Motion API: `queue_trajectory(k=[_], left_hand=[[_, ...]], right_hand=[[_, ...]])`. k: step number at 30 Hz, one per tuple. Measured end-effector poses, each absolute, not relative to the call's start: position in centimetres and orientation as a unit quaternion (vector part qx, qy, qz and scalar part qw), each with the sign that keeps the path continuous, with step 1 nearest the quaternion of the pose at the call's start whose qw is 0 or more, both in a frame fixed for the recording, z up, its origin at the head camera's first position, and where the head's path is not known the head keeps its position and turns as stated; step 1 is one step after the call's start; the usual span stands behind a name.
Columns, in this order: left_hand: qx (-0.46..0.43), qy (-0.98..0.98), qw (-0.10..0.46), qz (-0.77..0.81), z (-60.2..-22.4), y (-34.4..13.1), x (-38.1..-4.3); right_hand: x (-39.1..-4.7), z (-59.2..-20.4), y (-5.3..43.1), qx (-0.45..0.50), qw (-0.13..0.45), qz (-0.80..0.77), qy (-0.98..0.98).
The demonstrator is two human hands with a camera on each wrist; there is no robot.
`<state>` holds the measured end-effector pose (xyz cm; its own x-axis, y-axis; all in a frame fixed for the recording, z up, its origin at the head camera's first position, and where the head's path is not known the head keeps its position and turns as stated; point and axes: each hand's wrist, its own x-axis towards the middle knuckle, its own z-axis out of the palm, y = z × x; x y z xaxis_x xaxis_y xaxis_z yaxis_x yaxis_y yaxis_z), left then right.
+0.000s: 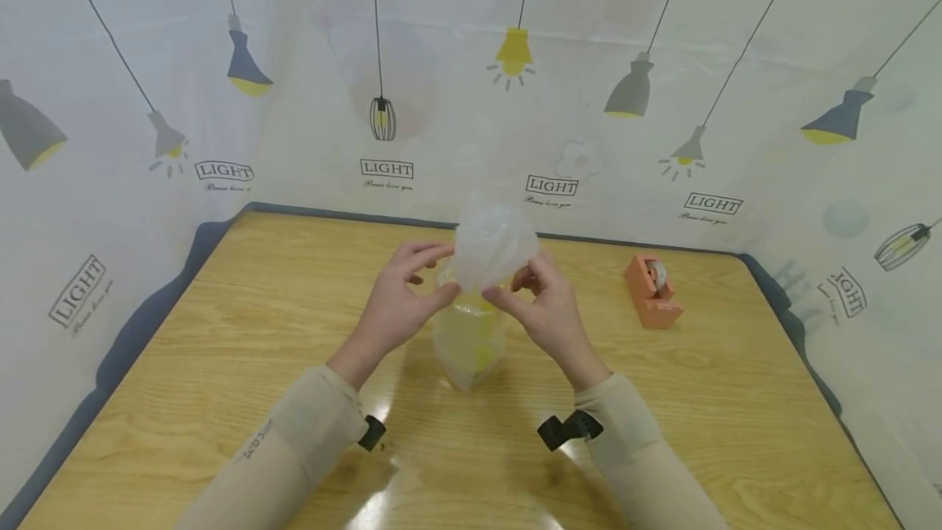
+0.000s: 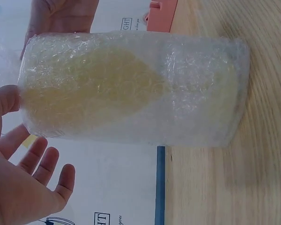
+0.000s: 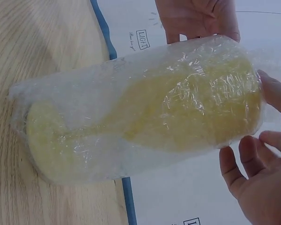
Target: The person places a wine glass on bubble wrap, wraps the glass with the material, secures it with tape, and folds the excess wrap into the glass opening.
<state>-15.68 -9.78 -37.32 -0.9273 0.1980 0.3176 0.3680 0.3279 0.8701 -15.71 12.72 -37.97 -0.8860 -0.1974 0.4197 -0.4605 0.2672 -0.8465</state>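
A yellow stemmed goblet (image 3: 178, 108) stands inside a clear bubble wrap bag (image 1: 471, 350), its foot down by the tabletop and its bowl up. The wrap's loose upper part (image 1: 496, 244) rises above the goblet and flops to the right. My left hand (image 1: 401, 297) holds the wrap's left side near the rim, thumb in front and fingers behind. On the other side my right hand (image 1: 548, 305) pinches the wrap between thumb and fingers. In the left wrist view, the other fingers (image 2: 47, 164) of my left hand are spread below the bag.
An orange tape dispenser (image 1: 655, 297) with a roll of tape stands on the wooden table (image 1: 294, 285) to the right. A white backdrop (image 1: 456, 47) printed with lamps rises behind and along both sides of the table.
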Motion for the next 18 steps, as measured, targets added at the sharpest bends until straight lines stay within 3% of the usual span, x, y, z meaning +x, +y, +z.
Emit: queue_trajectory(k=[18], left_hand=[[-0.201, -0.814, 0.098, -0.536, -37.39, -9.68, -15.55]], right_hand=[[-15.72, -37.74, 12.59, 0.247, 0.146, 0.507, -0.812]])
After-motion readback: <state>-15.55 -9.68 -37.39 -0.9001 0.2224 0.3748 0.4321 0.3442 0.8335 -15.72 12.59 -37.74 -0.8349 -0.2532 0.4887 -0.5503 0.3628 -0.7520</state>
